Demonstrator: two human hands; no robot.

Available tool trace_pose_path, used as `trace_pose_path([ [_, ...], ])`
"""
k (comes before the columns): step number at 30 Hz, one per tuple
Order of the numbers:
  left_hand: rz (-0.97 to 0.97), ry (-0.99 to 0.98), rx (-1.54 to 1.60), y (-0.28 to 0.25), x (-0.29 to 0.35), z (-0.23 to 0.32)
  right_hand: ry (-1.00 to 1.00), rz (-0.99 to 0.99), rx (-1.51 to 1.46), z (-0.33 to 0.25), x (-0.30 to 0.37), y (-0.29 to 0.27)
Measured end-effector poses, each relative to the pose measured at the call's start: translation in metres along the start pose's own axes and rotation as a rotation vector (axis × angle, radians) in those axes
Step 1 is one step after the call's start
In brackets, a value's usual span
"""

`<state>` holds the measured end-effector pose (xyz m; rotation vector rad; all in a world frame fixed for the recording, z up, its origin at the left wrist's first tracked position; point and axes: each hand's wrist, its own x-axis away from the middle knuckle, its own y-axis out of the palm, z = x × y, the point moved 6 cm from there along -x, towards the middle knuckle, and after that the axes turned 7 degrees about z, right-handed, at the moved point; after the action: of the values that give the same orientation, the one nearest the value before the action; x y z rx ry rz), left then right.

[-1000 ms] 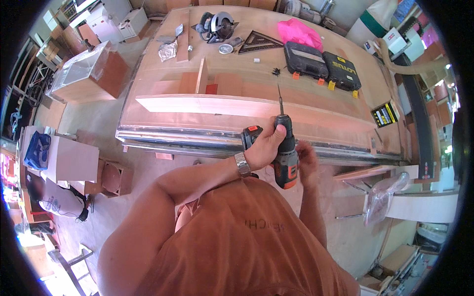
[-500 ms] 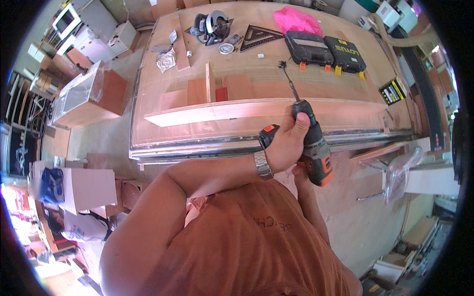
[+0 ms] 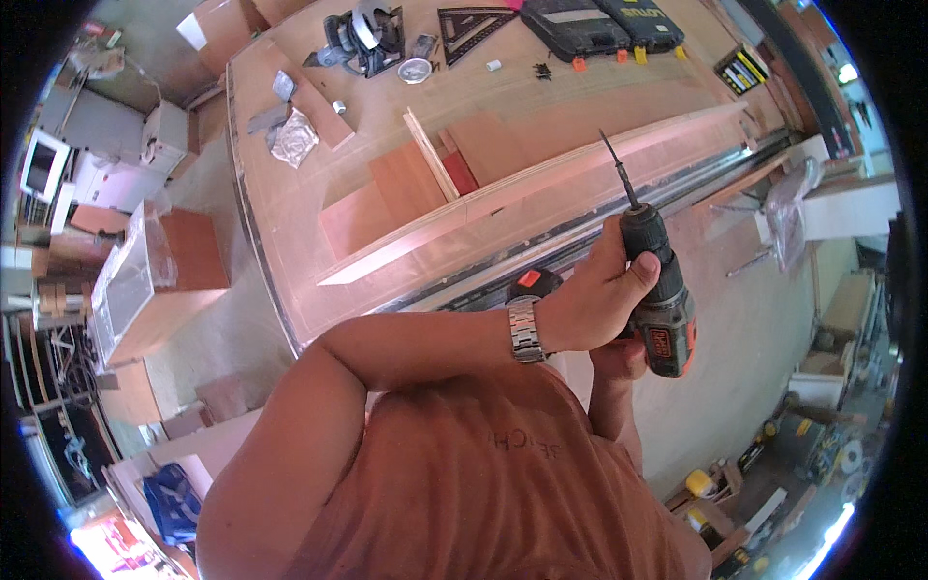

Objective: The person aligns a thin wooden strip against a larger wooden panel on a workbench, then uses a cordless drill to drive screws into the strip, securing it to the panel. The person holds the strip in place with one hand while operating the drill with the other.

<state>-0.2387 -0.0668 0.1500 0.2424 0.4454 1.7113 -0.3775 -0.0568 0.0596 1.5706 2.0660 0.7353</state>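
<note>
Orange-and-black cordless drill (image 3: 655,290) sits right in front of the chest, clear of the workbench (image 3: 280,242). From the head view, the left hand (image 3: 599,300) is wrapped tight round its barrel, wristwatch (image 3: 525,329) showing. Right hand (image 3: 619,358) is tucked underneath at the grip; how far it's closed, I can't tell. Long axis runs up and slightly left, bit (image 3: 617,172) aimed at the long pale board (image 3: 541,188) just ahead.

The surface (image 3: 290,242) lies bare along its near left edge. A long board (image 3: 541,184) crosses the middle, with an upright panel (image 3: 428,153) behind it. A circular saw (image 3: 360,34), a square (image 3: 474,21) and tool cases (image 3: 604,14) crowd the far end.
</note>
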Motion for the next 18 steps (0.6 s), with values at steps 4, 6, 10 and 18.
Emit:
trace_pose_path([
  [4, -0.142, 0.272, -0.577, -0.020, 0.007, 0.008, 0.000, 0.035, -0.083, -0.009, 0.001, 0.016],
  [6, -0.060, 0.363, -0.556, -0.049, 0.013, 0.013, 0.070, -0.110, -0.089, -0.007, -0.011, 0.022],
  [10, 0.121, 0.227, -0.795, -0.155, 0.013, 0.015, 0.038, -0.102, -0.051, -0.004, -0.024, 0.002],
  [18, 0.311, 0.093, -1.211, -0.280, -0.007, -0.021, 0.134, 0.125, -0.095, 0.025, 0.006, -0.044],
])
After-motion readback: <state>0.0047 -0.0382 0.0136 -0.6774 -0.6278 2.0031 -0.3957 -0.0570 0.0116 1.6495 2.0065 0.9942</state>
